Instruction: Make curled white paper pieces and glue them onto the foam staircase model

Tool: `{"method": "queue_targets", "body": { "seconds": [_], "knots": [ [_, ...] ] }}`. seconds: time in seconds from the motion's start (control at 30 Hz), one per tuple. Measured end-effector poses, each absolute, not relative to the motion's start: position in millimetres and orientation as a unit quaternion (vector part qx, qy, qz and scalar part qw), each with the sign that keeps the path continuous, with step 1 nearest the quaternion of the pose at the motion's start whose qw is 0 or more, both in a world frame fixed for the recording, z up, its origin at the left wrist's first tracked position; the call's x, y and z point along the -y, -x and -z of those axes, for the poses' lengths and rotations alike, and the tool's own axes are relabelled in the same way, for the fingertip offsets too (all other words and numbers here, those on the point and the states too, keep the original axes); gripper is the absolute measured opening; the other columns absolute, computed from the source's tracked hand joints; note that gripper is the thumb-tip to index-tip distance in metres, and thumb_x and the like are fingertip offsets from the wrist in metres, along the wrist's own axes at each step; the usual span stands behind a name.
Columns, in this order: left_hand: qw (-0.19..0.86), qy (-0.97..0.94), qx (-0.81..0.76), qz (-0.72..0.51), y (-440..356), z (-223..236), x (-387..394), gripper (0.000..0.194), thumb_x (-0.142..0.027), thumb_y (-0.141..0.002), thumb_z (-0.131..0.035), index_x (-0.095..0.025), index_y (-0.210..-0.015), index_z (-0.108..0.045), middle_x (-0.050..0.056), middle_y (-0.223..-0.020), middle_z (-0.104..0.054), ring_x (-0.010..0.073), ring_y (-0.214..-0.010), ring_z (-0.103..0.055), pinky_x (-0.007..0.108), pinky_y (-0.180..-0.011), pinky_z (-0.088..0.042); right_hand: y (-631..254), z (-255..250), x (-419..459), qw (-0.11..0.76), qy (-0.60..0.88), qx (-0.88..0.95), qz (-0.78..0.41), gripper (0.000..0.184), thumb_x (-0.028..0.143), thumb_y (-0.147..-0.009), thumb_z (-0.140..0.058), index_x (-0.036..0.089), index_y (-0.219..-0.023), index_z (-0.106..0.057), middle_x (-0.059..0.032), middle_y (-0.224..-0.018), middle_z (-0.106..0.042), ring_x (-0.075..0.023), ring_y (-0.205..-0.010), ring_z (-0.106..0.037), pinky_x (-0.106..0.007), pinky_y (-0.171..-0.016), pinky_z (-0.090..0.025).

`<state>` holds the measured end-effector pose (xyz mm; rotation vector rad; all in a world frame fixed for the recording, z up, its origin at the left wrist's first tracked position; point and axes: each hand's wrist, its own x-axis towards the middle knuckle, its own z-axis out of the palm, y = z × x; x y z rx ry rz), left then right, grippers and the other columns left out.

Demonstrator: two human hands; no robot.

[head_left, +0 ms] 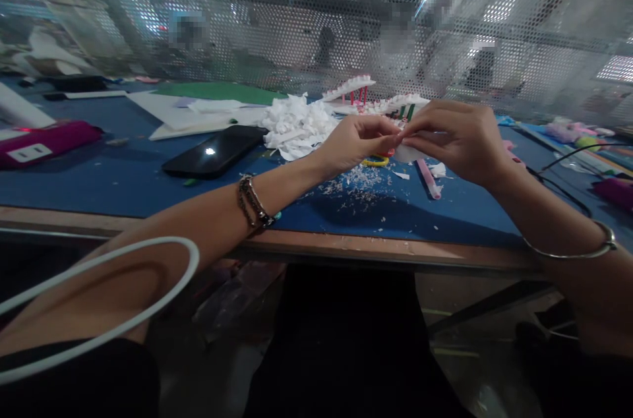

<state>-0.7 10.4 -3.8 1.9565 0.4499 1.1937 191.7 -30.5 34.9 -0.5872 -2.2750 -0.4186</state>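
My left hand and my right hand meet above the blue table, each with thumb and fingers pinched together. What lies between their fingertips is too small and too hidden to make out. Just below the right hand shows part of a white piece. Under the fingertips lies a yellow loop, perhaps a handle, with a bit of red beside it. A slim pink stick-like thing rests nearby. White crumbs are scattered below the hands. Behind them, white strips carry small red and green upright pieces.
A heap of crumpled white scraps sits left of the hands, beside a black phone. White sheets and a green sheet lie behind. A magenta object is far left. A perforated screen stands at the back.
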Motion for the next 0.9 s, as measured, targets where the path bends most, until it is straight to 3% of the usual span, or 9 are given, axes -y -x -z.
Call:
{"method": "queue_targets", "body": {
  "seconds": [0.33,0.53,0.9],
  "knots": [
    [0.323,-0.777,-0.148,-0.52,-2.9,6.6,-5.6,0.039,-0.049,-0.069,-0.07,-0.014,-0.083,-0.065,0.0,-0.077,-0.063,0.0069,-0.069,-0.06,0.019,-0.064,-0.052,-187.8,-26.2,22.6,0.442,0.282,0.84,0.137,0.008,0.028,-0.078,-0.066,0.023,-0.072,-0.064,-0.0012,-0.073,-0.068,-0.0162,-0.066,-0.063,-0.031,-0.062,-0.05],
    [0.308,-0.768,-0.145,-0.543,-4.7,8.1,-8.3,0.037,-0.046,-0.069,-0.072,-0.013,-0.084,-0.065,0.0,-0.077,-0.063,0.0069,-0.069,-0.06,0.019,-0.063,-0.053,-184.1,-24.1,24.3,0.463,0.292,0.828,0.12,0.007,0.026,-0.079,-0.065,0.022,-0.074,-0.064,-0.0014,-0.075,-0.068,-0.016,-0.071,-0.063,-0.031,-0.069,-0.052],
    [0.282,-0.777,-0.15,-0.543,1.4,1.6,-7.1,0.034,-0.045,-0.073,-0.069,-0.015,-0.088,-0.069,0.002,-0.087,-0.067,0.0115,-0.084,-0.062,0.026,-0.079,-0.053,-179.9,-19.2,21.0,0.518,0.275,0.808,-0.056,0.005,0.023,-0.079,-0.064,0.019,-0.078,-0.062,0.0003,-0.076,-0.065,-0.0129,-0.072,-0.063,-0.028,-0.068,-0.054]
  ]
}}
